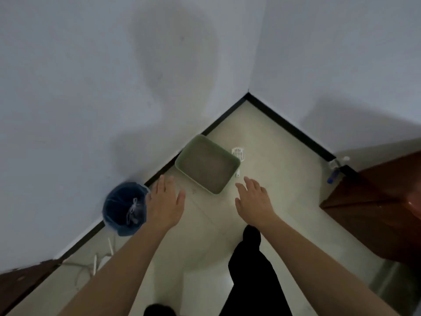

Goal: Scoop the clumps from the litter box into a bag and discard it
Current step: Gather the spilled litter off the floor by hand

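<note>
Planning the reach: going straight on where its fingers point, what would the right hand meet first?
Probably the green litter box, at its near rim; the white scoop lies right of that line. The right hand looks high above the floor, so depth is unclear.

My one view comes from the head camera, high above the floor (268, 142) and tilted steeply forward and down into a room corner. The litter box (208, 164) sits near the middle of my frame, well below the lens. Beyond the litter box the two walls (91, 83) meet; nearer than it, both forearms (129, 254) enter from the bottom edge. The wide lens takes in the baseboard (289, 126) on either side of it.
</note>
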